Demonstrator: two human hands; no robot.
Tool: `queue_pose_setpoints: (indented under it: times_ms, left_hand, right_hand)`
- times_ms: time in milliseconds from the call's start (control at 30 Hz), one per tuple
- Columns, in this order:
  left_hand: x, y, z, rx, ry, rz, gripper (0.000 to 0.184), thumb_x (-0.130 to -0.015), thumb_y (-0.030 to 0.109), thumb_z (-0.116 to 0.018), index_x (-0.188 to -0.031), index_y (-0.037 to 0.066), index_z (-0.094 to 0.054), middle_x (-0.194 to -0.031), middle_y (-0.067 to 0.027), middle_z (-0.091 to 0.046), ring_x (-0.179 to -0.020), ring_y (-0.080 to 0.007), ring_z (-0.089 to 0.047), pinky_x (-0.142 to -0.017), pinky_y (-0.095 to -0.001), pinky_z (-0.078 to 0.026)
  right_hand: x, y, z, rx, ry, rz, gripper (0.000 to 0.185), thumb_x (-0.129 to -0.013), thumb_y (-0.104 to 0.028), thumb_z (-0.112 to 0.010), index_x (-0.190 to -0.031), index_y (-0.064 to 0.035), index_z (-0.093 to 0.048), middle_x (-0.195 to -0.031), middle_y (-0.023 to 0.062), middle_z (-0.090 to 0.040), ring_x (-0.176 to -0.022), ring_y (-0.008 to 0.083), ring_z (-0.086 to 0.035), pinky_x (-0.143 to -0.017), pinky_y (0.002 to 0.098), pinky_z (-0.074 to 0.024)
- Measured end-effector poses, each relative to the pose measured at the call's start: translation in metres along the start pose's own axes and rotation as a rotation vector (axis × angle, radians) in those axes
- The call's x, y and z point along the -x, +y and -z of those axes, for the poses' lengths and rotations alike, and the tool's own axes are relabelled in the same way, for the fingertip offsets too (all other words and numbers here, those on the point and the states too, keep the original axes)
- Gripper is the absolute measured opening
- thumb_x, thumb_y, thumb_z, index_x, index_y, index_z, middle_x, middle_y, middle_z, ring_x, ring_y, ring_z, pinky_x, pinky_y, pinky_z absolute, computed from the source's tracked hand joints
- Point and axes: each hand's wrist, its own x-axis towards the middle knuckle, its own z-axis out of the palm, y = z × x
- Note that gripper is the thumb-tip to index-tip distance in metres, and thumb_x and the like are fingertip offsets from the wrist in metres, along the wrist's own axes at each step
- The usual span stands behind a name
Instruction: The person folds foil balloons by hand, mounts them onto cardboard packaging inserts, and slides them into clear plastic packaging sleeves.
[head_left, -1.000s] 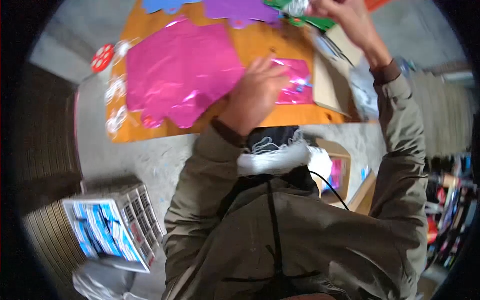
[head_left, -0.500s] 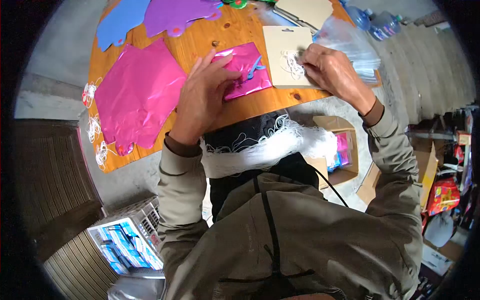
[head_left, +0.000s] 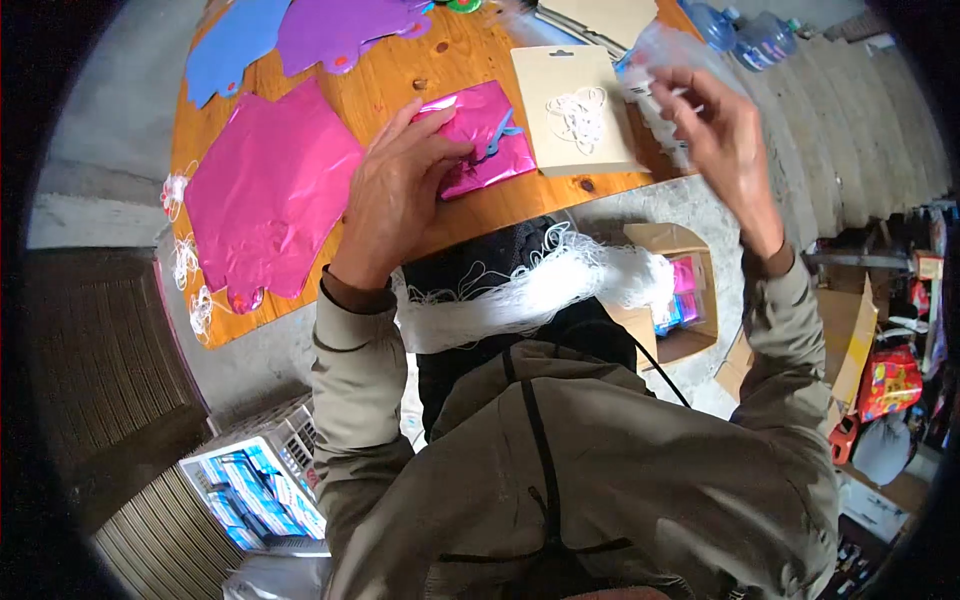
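My left hand [head_left: 395, 185] lies at the left edge of a folded pink foil balloon [head_left: 475, 115], its thumb and forefinger closed on it. On that pink foil sits a small blue plastic piece [head_left: 497, 137]. Beside it is a beige card [head_left: 555, 140] with a hang slot, carrying a loose coil of white string [head_left: 580, 118]. My right hand [head_left: 722, 130] is beyond the card's right edge, slightly blurred, with thumb and fingers closing on a clear plastic bag [head_left: 650, 90]. A large flat pink foil balloon [head_left: 270, 190] is spread out left of my left hand.
Blue foil [head_left: 232, 55] and purple foil [head_left: 335, 35] lie at the table's far side. Small white string coils [head_left: 185, 258] hang along the left edge. A white thread skein [head_left: 520, 305] rests across my lap. An opened cardboard box [head_left: 690, 335] stands below.
My right hand has left the string coil on the card and moved right to the plastic bags, which have shifted. My left hand keeps its place on the folded pink foil.
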Motion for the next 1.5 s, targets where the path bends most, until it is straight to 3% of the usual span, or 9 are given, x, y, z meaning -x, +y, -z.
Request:
queue_pose_setpoints:
  times_ms: [133, 233, 367, 500, 600, 800, 867, 1033, 1500]
  left_hand:
    - [0.016, 0.01, 0.001, 0.043, 0.016, 0.003, 0.018, -0.086, 0.008, -0.07, -0.103, 0.008, -0.075, -0.13, -0.0131, -0.067, -0.128, -0.0431, -0.056, -0.106, -0.0477, -0.048]
    - [0.028, 0.028, 0.003, 0.03, 0.003, -0.009, 0.019, -0.084, 0.006, -0.069, -0.103, 0.006, -0.074, -0.13, -0.0134, -0.066, -0.13, -0.0423, -0.054, -0.105, -0.0484, -0.047]
    - [0.046, 0.039, 0.006, -0.06, -0.035, -0.02, 0.02, -0.081, 0.005, -0.07, -0.101, 0.003, -0.07, -0.131, -0.015, -0.065, -0.132, -0.0421, -0.052, -0.107, -0.0499, -0.045]
    - [0.055, 0.041, 0.012, -0.025, -0.06, -0.028, 0.024, -0.083, 0.002, -0.07, -0.106, 0.001, -0.063, -0.132, -0.0164, -0.064, -0.135, -0.0439, -0.05, -0.11, -0.0509, -0.043]
    - [0.066, 0.042, 0.014, 0.13, -0.023, 0.083, 0.03, -0.087, 0.0, -0.069, -0.115, 0.002, -0.058, -0.132, -0.019, -0.062, -0.137, -0.0442, -0.047, -0.113, -0.0502, -0.041]
    - [0.065, 0.056, 0.015, 0.788, 0.258, 0.357, 0.057, -0.091, -0.006, -0.066, -0.142, 0.001, -0.043, -0.143, -0.0231, -0.053, -0.142, -0.0316, -0.047, -0.114, -0.0466, -0.043]
    - [0.059, 0.062, 0.013, 0.948, 0.384, 0.499, 0.064, -0.09, -0.007, -0.067, -0.147, 0.0, -0.038, -0.148, -0.023, -0.049, -0.142, -0.0276, -0.046, -0.111, -0.0447, -0.048]
    - [0.033, 0.086, 0.014, 1.245, 0.075, 0.715, 0.036, -0.093, 0.006, -0.073, -0.128, -0.001, -0.062, -0.107, -0.0098, -0.074, -0.09, -0.0164, -0.074, -0.08, -0.0276, -0.063]
    - [0.003, 0.096, -0.016, 1.456, -0.027, 0.725, 0.026, -0.099, 0.024, -0.069, -0.103, -0.002, -0.069, -0.094, -0.0085, -0.073, -0.079, -0.0125, -0.072, -0.08, -0.0283, -0.063]
  right_hand:
    - [0.044, -0.056, -0.052, 0.184, -0.055, 0.478, 0.046, -0.08, -0.007, -0.077, -0.124, -0.0009, -0.066, -0.127, 0.0161, -0.066, -0.112, 0.0348, -0.063, -0.093, 0.0436, -0.0522]
    - [0.065, -0.084, -0.098, 0.161, -0.187, 0.448, 0.062, -0.077, -0.013, -0.075, -0.133, 0.0071, -0.057, -0.144, 0.0212, -0.053, -0.135, 0.0344, -0.049, -0.11, 0.0469, -0.0416]
    - [0.069, -0.084, -0.154, 0.394, -0.057, 0.431, 0.052, -0.09, -0.021, -0.056, -0.133, 0.0087, -0.057, -0.141, 0.0223, -0.056, -0.133, 0.0328, -0.052, -0.115, 0.0462, -0.0382]
    - [0.069, -0.089, -0.157, 0.44, 0.059, 0.514, 0.049, -0.086, -0.019, -0.059, -0.128, 0.0072, -0.06, -0.125, 0.0209, -0.066, -0.121, 0.0317, -0.061, -0.11, 0.0441, -0.0431]
    - [0.073, -0.094, -0.155, 0.386, 0.02, 0.472, 0.046, -0.082, -0.012, -0.064, -0.126, 0.0012, -0.064, -0.126, 0.0164, -0.067, -0.115, 0.0282, -0.066, -0.097, 0.0399, -0.0537]
    - [0.057, -0.09, -0.126, 0.005, -0.029, 0.149, 0.024, -0.084, -0.006, -0.066, -0.107, -0.0014, -0.073, -0.09, 0.013, -0.074, -0.076, 0.0264, -0.071, -0.07, 0.033, -0.0574]
    - [0.05, -0.103, -0.116, -0.647, 0.053, -0.172, 0.021, -0.099, -0.01, -0.067, -0.117, -0.0009, -0.073, -0.096, 0.0059, -0.076, -0.078, 0.0115, -0.068, -0.071, 0.0252, -0.0542]
    - [0.052, -0.108, -0.104, -1.174, 0.206, -0.39, 0.025, -0.102, -0.016, -0.066, -0.117, 0.0033, -0.07, -0.102, 0.0055, -0.074, -0.086, 0.0094, -0.067, -0.079, 0.0259, -0.0532]
    - [0.06, -0.078, -0.101, -1.344, 0.406, -0.407, 0.026, -0.102, -0.018, -0.067, -0.121, -0.0017, -0.069, -0.11, 0.0057, -0.074, -0.096, 0.0118, -0.068, -0.09, 0.0289, -0.0521]
